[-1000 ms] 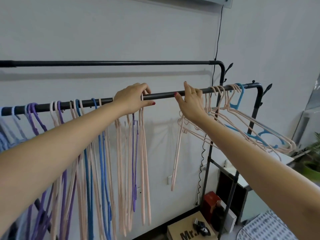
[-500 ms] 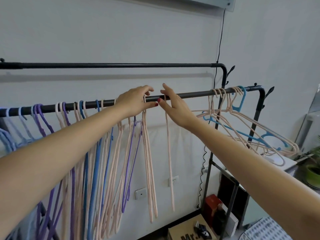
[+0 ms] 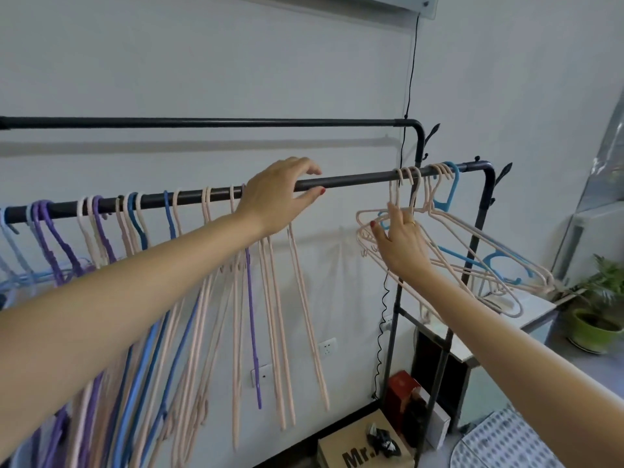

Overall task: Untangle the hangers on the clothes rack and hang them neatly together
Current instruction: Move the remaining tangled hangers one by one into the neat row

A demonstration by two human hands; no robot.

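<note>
A black lower rail [image 3: 354, 179] carries a row of pink, blue and purple hangers [image 3: 202, 298] hanging straight down on its left part. My left hand [image 3: 280, 194] arches over the rail at the row's right end, fingers lifted and apart, thumb in front of the bar; the last pink hanger [image 3: 304, 298] hangs just below it. At the rail's right end sits a tangled bunch of pink hangers [image 3: 472, 251] with a blue hanger [image 3: 452, 190] among them, tilted outward. My right hand [image 3: 398, 238] reaches into this bunch, fingers and thumb closed on one pink hanger's neck.
A second black rail [image 3: 236, 122] runs higher, close to the wall. Below the rack's right post stand a cardboard box [image 3: 354, 447] and a red box [image 3: 401, 386]. A black cable [image 3: 410, 79] hangs down the wall. A potted plant [image 3: 594, 319] stands at the right.
My right hand slid a pink hanger left to the row, let it go, then moved back right into the tangled bunch. My left hand lifted its fingers off the hooks.
</note>
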